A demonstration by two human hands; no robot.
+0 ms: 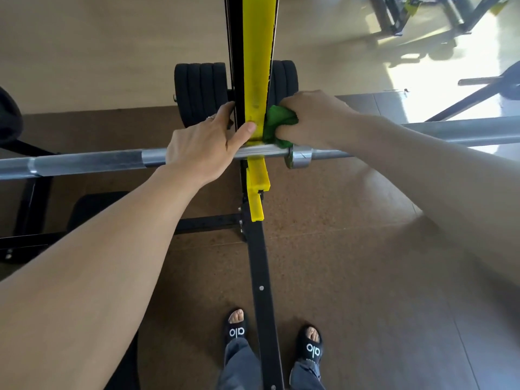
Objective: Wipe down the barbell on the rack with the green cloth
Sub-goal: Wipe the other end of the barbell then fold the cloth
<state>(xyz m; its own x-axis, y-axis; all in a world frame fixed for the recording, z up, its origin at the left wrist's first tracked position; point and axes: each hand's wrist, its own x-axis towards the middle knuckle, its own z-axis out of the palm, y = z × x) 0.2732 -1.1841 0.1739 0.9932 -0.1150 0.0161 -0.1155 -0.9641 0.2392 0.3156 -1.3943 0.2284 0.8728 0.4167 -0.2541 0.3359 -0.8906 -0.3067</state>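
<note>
1. Long silver steel barbell: lies level across the rack, running from the left edge of view to the right, with its shiny collar just right of the upright.
2. Crumpled bright green cloth: bunched against the right face of the yellow strip, directly above the bar and just left of the collar.
3. Right hand: fingers curled tight round the green cloth, pressing it in beside the upright; the forearm crosses over the bar's sleeve.
4. Left hand: loosely spread and holding nothing, palm resting over the bar's shaft, thumb on the yellow strip and fingers against the black post; a ring shows on one finger.
5. Yellow plastic strip on the black steel rack upright: stands between the two hands and cuts across the bar, so the stretch of bar at the hook is partly covered.
6. Yellow bar hook: juts out below the bar toward the viewer.
7. Black rubber weight plates: stacked on edge behind the upright, on both sides of it.
8. Black rack base rail: runs along the brown floor between the person's feet.
9. Black slide sandals: one either side of the rail, below grey trouser legs.
10. Second grey bar: behind the right forearm, well to the right.
</note>
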